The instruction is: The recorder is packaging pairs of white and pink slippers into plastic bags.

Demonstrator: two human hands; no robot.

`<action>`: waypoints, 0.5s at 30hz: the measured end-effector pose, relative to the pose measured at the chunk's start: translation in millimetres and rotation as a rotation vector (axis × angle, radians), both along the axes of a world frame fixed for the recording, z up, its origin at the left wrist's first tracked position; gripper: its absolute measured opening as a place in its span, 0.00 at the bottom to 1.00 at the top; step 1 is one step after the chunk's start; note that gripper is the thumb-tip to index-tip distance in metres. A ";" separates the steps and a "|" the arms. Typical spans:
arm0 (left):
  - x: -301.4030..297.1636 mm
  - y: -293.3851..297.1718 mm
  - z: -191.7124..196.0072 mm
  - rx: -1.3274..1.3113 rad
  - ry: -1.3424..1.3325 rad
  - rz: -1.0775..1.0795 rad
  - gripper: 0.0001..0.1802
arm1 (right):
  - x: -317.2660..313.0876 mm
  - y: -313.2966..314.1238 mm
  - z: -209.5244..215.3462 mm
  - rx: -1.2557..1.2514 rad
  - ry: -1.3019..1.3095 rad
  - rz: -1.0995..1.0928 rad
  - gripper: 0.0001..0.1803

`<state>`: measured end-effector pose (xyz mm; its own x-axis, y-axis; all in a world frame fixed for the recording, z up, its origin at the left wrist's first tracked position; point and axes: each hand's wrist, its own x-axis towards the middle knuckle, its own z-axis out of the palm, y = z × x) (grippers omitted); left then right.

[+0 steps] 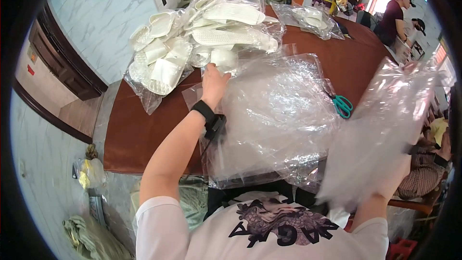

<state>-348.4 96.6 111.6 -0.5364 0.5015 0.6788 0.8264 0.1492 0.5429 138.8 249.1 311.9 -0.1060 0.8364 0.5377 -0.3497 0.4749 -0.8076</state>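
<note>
My left hand (215, 85) reaches over the table's far side, thumb and fingers apart. Its fingertips are at the near edge of a pile of white textured slipper-like pieces (163, 70) in clear plastic bags; whether they touch is unclear. Below the hand lies a stack of flat clear plastic bags (269, 120). On the right, a loose clear plastic bag (370, 135) is up in the air, blurred by motion. My right forearm (392, 180) goes up behind this bag, which hides the hand; the bag appears held by it.
Scissors with teal handles (342, 106) lie right of the stack on the brown-covered table (144, 137). Another bagged white bundle (315, 18) is farther back. Several people sit or stand beyond the table and at the right. Green cloth (94, 236) lies on the floor at left.
</note>
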 end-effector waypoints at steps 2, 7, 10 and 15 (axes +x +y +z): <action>-3.1 7.0 1.0 -0.218 -0.367 0.009 0.19 | -4.4 10.8 -18.2 0.385 -0.491 -0.164 0.24; 18.5 -6.8 43.5 -0.234 -0.386 -0.122 0.12 | -100.2 -18.5 -40.3 0.647 -0.732 0.095 0.20; 46.0 -29.0 77.3 -0.117 -0.228 -0.156 0.09 | -167.6 -38.0 -39.6 1.050 -0.867 0.204 0.18; 58.7 -53.0 80.3 0.171 -0.432 -0.415 0.07 | -249.6 -58.9 -59.3 1.137 -0.749 0.241 0.17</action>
<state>-289.7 43.6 191.8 -0.5641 0.6305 0.5331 0.4977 -0.2555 0.8288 -110.8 190.2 252.5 -0.7476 -0.0995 0.6566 -0.1754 0.9832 -0.0508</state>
